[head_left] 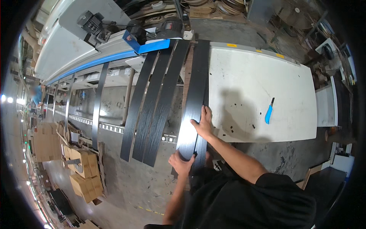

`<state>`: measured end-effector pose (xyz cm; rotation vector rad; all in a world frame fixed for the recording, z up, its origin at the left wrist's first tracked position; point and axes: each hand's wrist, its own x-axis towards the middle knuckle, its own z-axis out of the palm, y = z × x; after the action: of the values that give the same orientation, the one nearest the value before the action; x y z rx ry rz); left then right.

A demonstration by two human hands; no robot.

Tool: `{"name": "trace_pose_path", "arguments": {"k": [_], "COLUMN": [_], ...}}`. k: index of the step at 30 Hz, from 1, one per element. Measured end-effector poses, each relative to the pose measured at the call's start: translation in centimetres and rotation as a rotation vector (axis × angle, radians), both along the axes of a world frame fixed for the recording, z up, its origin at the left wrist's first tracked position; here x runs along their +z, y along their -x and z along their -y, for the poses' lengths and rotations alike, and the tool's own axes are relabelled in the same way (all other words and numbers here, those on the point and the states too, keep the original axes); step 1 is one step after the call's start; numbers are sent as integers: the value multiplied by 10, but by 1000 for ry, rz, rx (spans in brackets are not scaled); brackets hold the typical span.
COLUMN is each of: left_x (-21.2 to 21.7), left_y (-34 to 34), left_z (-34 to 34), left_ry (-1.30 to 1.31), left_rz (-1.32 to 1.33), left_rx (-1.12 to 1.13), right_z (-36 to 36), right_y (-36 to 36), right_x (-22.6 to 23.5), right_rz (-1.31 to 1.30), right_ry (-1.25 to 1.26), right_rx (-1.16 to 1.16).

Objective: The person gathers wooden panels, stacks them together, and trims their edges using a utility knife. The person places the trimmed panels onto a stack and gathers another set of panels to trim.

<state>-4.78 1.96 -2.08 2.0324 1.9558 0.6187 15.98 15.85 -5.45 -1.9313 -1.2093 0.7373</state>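
A long black board (196, 82) lies lengthwise in front of me, its near part bright with reflected light. My left hand (181, 163) is at the near end of this board, with curled fingers and thumb gripping its end. Further up, my right hand (204, 123) rests on the board's right edge, thumb out to the left and fingers stretched forward. Under that edge another dark strip (201, 152) partly shows; how the two meet is hidden. A small dark piece by my left thumb is too small to name.
Several black boards (162, 118) lie side by side to the left on a conveyor with a blue rail (114, 56). At the right, a white tabletop (293, 87) bears a blue-handled knife (269, 113) and small dark scraps. Cardboard boxes (85, 187) stand lower left.
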Motion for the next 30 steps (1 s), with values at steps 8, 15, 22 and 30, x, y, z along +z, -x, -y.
{"name": "trace_pose_path", "arguments": {"k": [8,15,22,30], "left_x": [3,-13,-16,32], "left_y": [27,98,94,32], "left_z": [-65,-107,-112,-84], "left_ry": [-128,23,211,222], "left_rz": [-196,-388,-42,125], "left_rx": [-43,-21,72,250], "right_z": [10,100,147,126], "right_y": [-11,33,50,34], "right_x": [-23,-21,-39,-35], "right_rz": [58,-278,-447,-736], "right_ry": [75,192,431,431], "right_rx": [-72,-235,-337,-390]}}
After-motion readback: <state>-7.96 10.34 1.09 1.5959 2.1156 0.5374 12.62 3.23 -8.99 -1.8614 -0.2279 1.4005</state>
